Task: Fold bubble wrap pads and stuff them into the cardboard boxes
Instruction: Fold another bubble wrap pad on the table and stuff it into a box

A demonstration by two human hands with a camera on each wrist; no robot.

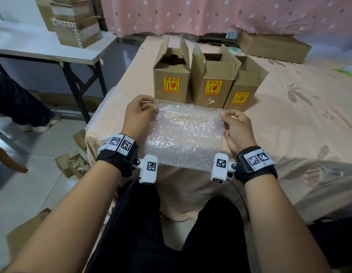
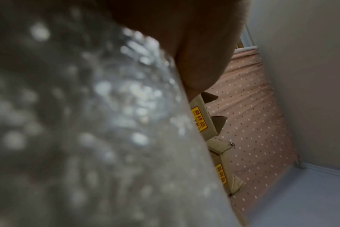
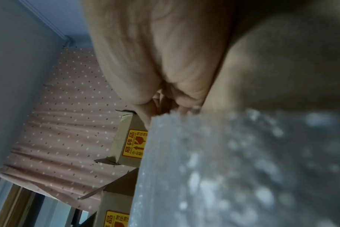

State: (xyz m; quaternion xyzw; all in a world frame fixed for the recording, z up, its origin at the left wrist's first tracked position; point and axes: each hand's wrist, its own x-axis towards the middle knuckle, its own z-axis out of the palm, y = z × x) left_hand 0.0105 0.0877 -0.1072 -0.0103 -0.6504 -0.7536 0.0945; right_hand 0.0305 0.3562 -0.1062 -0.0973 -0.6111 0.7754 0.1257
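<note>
Pad: bubble wrap pad (image 1: pixel 183 133) held up over the bed (image 1: pixel 289 119), just in front of three open boxes (image 1: pixel 212 83).
Left hand: left hand (image 1: pixel 139 115) pinches the pad's upper left corner.
Right hand: right hand (image 1: pixel 238 129) pinches the upper right corner; both wrist views show only blurred wrap and palm.
Stock: more wrap (image 1: pixel 110 113) lies flat on the bed to the left.
Stage: judged early in folding; no box visibly stuffed.
Risk, slip: slick film held by corners alone could slide free in the fold.
Risk, boxes: tall and crowded together on soft bedding; a hard push while stuffing could tip one.
Risk, fit: a loose fold may spring open and snag on the flaps.
</note>
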